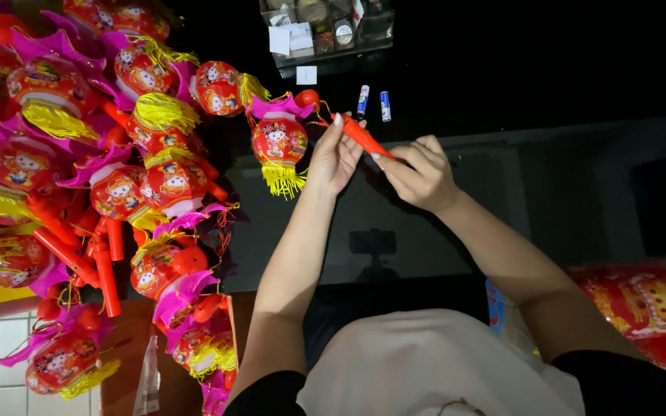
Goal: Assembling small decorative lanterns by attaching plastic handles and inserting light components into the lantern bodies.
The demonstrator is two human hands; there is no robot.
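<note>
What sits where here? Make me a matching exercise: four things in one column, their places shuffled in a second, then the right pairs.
Things
1. red plastic stick
2. two small cylindrical batteries
3. clear plastic compartment box
4. pile of red round lanterns with yellow tassels

Places
A. heaped along the left side
B. held between the left hand and the right hand
C. at the far edge, top of the view
D. lying side by side just beyond the hands

Pairs: 1-B, 2-D, 3-C, 4-A

The red handle [365,137] lies slanted, just right of the lantern [279,141]. The lantern is round, red, cartoon-printed, with a yellow tassel
</note>
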